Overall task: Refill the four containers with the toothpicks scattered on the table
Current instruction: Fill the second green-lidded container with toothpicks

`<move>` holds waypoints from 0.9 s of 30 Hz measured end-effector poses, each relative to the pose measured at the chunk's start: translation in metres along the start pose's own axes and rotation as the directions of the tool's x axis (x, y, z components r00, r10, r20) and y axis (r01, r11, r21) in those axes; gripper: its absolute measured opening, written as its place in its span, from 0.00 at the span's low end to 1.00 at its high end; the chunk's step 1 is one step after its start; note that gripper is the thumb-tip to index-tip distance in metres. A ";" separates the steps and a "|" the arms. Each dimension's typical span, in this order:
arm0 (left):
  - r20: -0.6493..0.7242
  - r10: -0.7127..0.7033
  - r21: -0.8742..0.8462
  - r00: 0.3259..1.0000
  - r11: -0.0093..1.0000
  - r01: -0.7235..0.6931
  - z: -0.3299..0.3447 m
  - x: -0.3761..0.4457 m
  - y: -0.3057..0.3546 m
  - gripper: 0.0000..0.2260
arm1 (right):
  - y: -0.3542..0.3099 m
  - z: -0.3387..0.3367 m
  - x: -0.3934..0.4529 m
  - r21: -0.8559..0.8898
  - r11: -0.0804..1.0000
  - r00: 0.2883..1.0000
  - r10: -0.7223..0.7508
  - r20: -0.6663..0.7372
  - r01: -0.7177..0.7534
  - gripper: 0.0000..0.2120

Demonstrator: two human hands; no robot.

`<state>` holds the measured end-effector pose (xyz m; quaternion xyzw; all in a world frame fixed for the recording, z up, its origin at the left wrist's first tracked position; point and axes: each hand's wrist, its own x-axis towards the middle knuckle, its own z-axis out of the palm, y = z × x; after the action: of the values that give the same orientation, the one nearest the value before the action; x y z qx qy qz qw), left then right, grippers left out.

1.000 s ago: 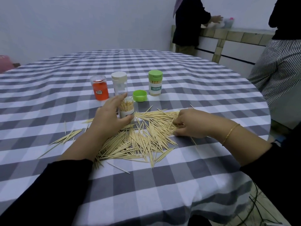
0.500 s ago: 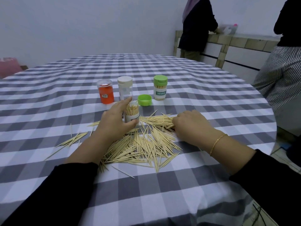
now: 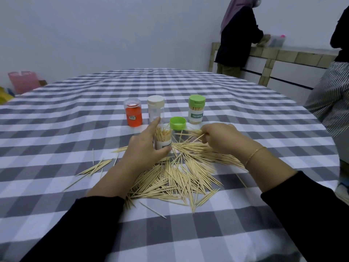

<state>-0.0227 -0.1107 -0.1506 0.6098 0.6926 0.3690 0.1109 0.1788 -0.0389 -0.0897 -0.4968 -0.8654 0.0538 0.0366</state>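
the left hand grips the open container upright on the table; right hand pinches a toothpick bundle lying roughly level, just right of the container's mouth, needing upending

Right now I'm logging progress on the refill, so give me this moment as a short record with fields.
left hand: grips the open container, upright on the table and partly filled
right hand: pinches a small bunch of toothpicks, held beside the open container
loose toothpicks: large pile on the checked tablecloth, a few strays to the left
loose green lid: behind the open container
capped containers: orange one, white-lidded one, green-lidded one, standing in a row
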 end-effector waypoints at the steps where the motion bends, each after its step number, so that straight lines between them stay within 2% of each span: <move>1: 0.000 -0.008 -0.002 1.000 1.000 0.008 0.001 0.001 -0.001 0.41 | -0.001 -0.003 0.004 0.089 0.996 1.000 0.006 0.019 -0.008 0.10; 3: -0.002 -0.019 -0.004 1.000 1.000 0.019 0.002 0.002 -0.003 0.42 | -0.004 -0.007 0.012 0.268 0.963 0.999 -0.007 0.051 -0.007 0.09; 5: -0.002 -0.028 -0.003 1.000 1.000 0.028 0.004 0.003 -0.005 0.43 | -0.009 -0.013 0.016 0.375 0.927 0.996 -0.023 0.091 -0.013 0.08; 9: -0.006 -0.036 -0.003 0.999 0.999 0.036 0.005 0.006 -0.008 0.43 | -0.025 -0.022 0.023 0.416 0.909 0.989 -0.074 0.124 0.016 0.09; 11: -0.012 -0.032 -0.006 0.999 0.999 0.032 0.006 0.006 -0.007 0.44 | -0.032 -0.022 0.026 0.505 0.863 0.988 -0.091 0.123 0.017 0.08; 18: -0.006 -0.026 0.005 1.000 1.000 0.026 0.007 0.008 -0.010 0.44 | -0.038 -0.010 0.028 0.653 0.756 0.997 -0.071 0.014 0.044 0.13; 22: -0.004 -0.028 -0.001 1.000 1.000 0.028 0.007 0.009 -0.012 0.44 | -0.042 0.002 0.030 0.816 0.573 0.997 -0.013 -0.082 0.074 0.09; 27: -0.001 -0.032 0.003 0.999 0.999 0.032 0.007 0.008 -0.010 0.44 | -0.048 0.008 0.037 0.927 0.339 0.972 0.103 -0.209 0.164 0.08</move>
<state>-0.0275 -0.1005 -0.1596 0.5986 0.7031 0.3662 0.1156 0.1181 -0.0320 -0.0908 -0.3715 -0.6750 0.4826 0.4166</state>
